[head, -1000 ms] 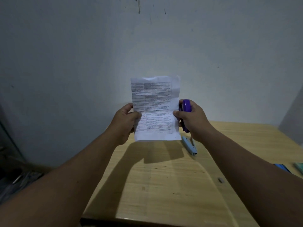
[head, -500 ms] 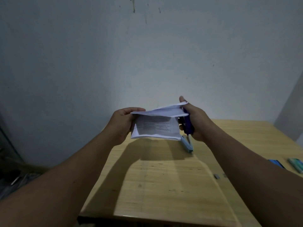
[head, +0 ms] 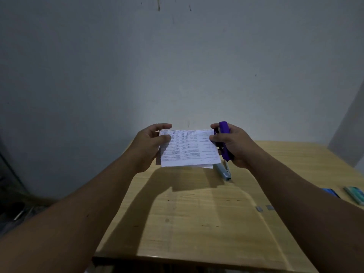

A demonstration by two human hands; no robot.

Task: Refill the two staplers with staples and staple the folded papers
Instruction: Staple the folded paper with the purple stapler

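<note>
A printed white paper [head: 189, 147], folded in half, is held up above the far part of the wooden table [head: 197, 223]. My left hand [head: 149, 146] pinches its left edge between thumb and fingers. My right hand [head: 234, 144] grips a purple stapler [head: 224, 140] and also pinches the paper's right edge with thumb and forefinger. A second, light blue stapler [head: 223, 170] lies on the table just below the paper's right corner.
Two small strips of staples [head: 265, 207] lie on the table at the right. A blue box [head: 331, 192] and a teal box [head: 355, 194] sit near the right edge. A bare wall rises behind the table. Dark clutter lies on the floor at left.
The paper was held open and upright; its top half has been folded down, and now it is folded flat between both hands.
</note>
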